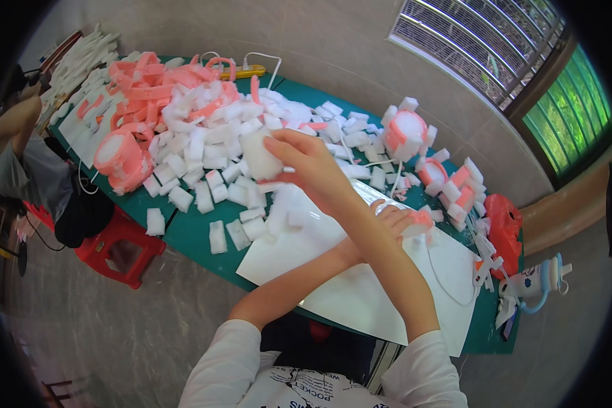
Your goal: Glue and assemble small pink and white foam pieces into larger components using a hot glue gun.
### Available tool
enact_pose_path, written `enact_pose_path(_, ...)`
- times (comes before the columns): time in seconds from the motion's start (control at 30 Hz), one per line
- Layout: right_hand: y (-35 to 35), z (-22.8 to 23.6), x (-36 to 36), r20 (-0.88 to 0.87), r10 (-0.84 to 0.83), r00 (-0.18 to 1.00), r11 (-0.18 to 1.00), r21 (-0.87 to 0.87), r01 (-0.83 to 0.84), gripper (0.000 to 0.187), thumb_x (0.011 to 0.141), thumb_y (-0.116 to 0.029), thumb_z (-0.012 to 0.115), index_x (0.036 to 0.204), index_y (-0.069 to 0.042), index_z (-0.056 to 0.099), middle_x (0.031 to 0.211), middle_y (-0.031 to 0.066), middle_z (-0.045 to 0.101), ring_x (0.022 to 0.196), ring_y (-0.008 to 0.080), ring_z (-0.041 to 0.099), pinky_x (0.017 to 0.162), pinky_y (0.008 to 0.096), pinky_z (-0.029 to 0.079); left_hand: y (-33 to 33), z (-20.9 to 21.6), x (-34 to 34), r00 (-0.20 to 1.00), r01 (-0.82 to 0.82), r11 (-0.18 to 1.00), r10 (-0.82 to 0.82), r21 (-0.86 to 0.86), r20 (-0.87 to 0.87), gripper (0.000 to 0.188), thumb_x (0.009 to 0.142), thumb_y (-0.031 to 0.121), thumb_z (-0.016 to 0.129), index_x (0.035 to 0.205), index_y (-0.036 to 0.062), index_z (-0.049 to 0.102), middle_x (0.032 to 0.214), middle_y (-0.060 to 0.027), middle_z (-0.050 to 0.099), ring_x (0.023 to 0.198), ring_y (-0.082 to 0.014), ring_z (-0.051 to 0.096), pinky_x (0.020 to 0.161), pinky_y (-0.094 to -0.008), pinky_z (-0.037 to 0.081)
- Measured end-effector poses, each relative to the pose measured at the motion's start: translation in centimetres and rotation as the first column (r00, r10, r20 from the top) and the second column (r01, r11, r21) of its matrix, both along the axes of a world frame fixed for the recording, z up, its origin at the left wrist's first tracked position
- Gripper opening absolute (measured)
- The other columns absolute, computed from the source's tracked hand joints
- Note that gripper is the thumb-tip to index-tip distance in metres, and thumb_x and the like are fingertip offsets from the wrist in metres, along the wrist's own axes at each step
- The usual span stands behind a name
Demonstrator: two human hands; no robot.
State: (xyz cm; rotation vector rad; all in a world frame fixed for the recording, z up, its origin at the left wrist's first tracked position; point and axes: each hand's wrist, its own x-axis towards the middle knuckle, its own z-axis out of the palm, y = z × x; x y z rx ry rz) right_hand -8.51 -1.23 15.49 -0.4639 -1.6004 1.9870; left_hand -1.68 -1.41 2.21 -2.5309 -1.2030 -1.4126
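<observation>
My forearms cross, the right one over the left. My right hand (306, 166) reaches up and left over the pile, its thumb and fingers closed on a white foam block (260, 156). Lower and to the right, above a white board (360, 285), is my left hand (387, 223). It is closed at a small pink and white piece (420, 222), whose exact kind I cannot make out. A thin white cord hangs just below that piece. Many small white foam blocks (217, 236) lie heaped and scattered beside my right hand.
Pink foam rings and strips (139, 88) are piled at the far left of the green table (190, 234). Pink and white foam assemblies (408, 129) stand along the right. A red bag (504, 228), white power strip (484, 268), tumbler (530, 280), red stool (126, 251) and another person's arm (20, 126) are around.
</observation>
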Motion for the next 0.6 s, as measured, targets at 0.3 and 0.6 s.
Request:
enact_pose_path(0.3, -2.6, -1.5, 18.8, -0.17, -0.312, 0.935, 0.95, -0.075, 0.304, 0.035, 0.084, -0.01, 0.059, 0.115, -0.003, 0.043, 0.102, 0.0117, 0.058, 0.09, 0.0206, 0.06, 0.069, 0.0275, 0.051, 0.8, -0.7, 0.0, 0.946, 0.31, 0.909, -0.265, -0.277, 0.188, 0.042, 0.078, 0.019, 0.055, 0.117, 0.0057, 0.05, 0.128, -0.0144, 0.044, 0.12, -0.0268, 0.038, 0.102, -0.0497, 0.022)
enact_pose_path(0.6, -1.2, -5.8, 24.7, -0.153, -0.921, 0.358, 0.066, 0.845, 0.53, 0.027, 0.076, -0.01, 0.069, 0.101, -0.005, 0.062, 0.101, 0.0079, 0.061, 0.091, 0.0201, 0.056, 0.071, 0.0297, 0.046, -0.6, 1.7, -0.4, 0.992, 0.128, 0.978, -0.124, -0.165, 0.038, 0.045, 0.077, 0.013, 0.052, 0.121, 0.0067, 0.049, 0.125, -0.0112, 0.049, 0.113, -0.0264, 0.044, 0.101, -0.0459, 0.022)
